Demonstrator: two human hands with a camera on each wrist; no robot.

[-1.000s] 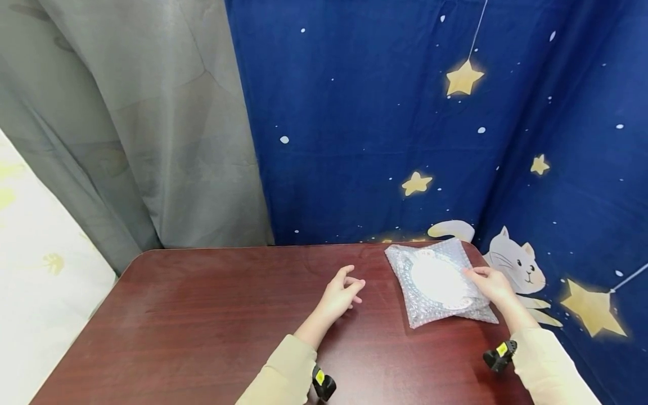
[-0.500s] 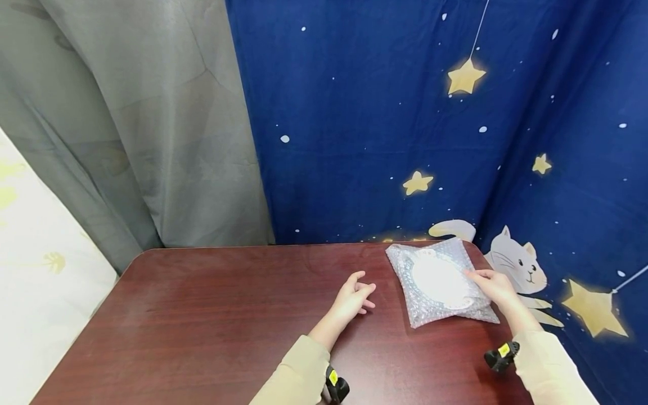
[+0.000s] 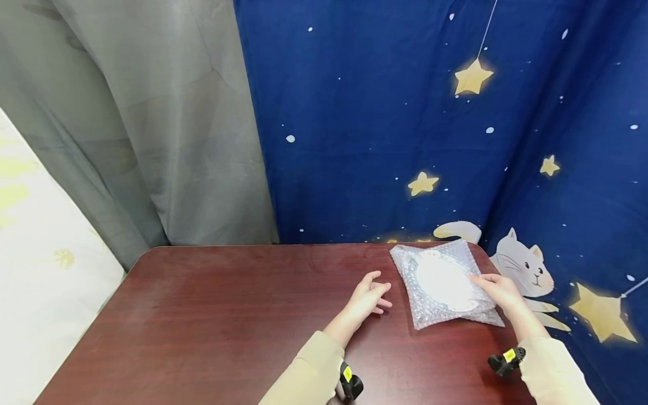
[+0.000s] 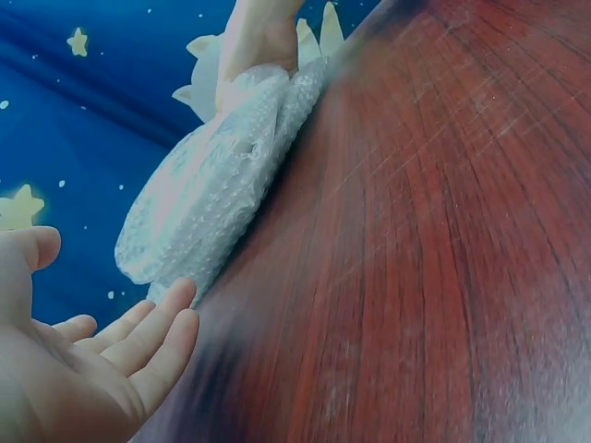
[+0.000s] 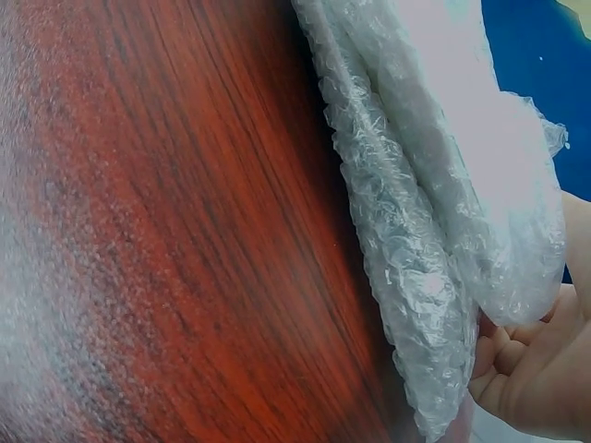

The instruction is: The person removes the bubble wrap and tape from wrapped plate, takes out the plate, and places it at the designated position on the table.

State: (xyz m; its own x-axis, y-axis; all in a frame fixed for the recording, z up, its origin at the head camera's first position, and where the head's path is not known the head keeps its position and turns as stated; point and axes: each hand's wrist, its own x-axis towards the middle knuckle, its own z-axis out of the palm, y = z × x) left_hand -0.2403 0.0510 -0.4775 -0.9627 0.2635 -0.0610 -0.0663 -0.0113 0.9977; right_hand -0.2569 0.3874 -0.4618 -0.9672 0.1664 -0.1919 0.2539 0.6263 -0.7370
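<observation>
A package of clear bubble wrap [image 3: 425, 312] with a bright white round area lies near the far right corner of the table. In the right wrist view it shows two layers, an upper wrapped piece [image 5: 462, 120] over a flatter bubble wrap sheet [image 5: 406, 240]. My right hand [image 3: 498, 289] grips the upper piece at its right edge, fingers curled beneath [image 5: 531, 360]; the thumb is hidden in that view. Left of the package, my left hand [image 3: 367, 295] hovers over the table with fingers loosely spread and nothing in them. Its fingertips overlap the package's near corner in the left wrist view.
The reddish-brown wooden table [image 3: 212, 315] stretches to the left. Behind it hang a grey curtain [image 3: 202, 140] and a blue curtain [image 3: 344, 124] with stars and a cat. Black wrist cameras [image 3: 350, 383] sit on both sleeves.
My left hand has moved right, closer to the package, fingers still spread. My right hand keeps its grip at the package's right edge. The head view has shifted slightly.
</observation>
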